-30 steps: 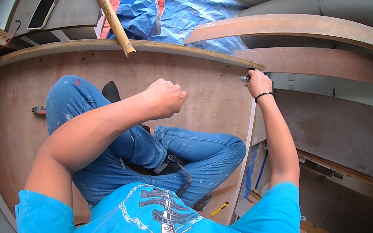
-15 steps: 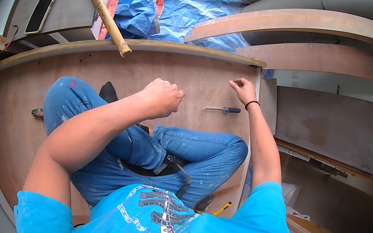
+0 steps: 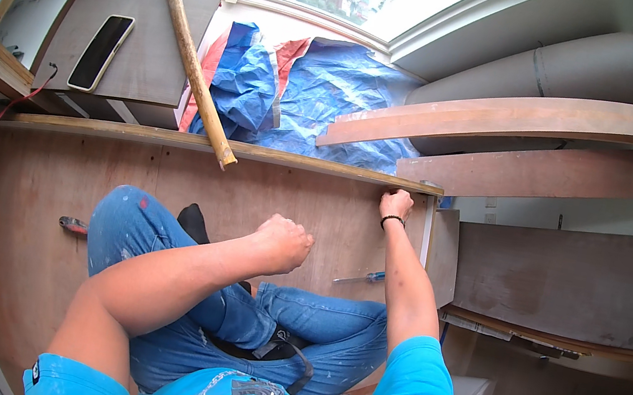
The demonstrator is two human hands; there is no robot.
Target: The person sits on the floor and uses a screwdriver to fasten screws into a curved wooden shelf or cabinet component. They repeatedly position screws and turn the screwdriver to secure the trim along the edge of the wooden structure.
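My left hand is closed in a loose fist, held over the plywood panel in front of my crossed legs. Whatever it may hold is hidden by the curled fingers. At the panel's far right corner, my right hand has its fingers drawn together against the underside of the wooden edge strip. Too little shows there to tell what is between the fingertips. A screwdriver with a blue handle lies on the panel, its handle end partly covered by my right forearm.
A red-handled tool lies left of my knee. Beyond the edge strip are a straw broom, a phone on a grey board and a crumpled blue tarp. Long wooden planks jut in at the right, above a dark board.
My right hand has gone from hovering above the panel to the edge strip at the corner. My view has tilted up, showing more window. The left hand stays closed.
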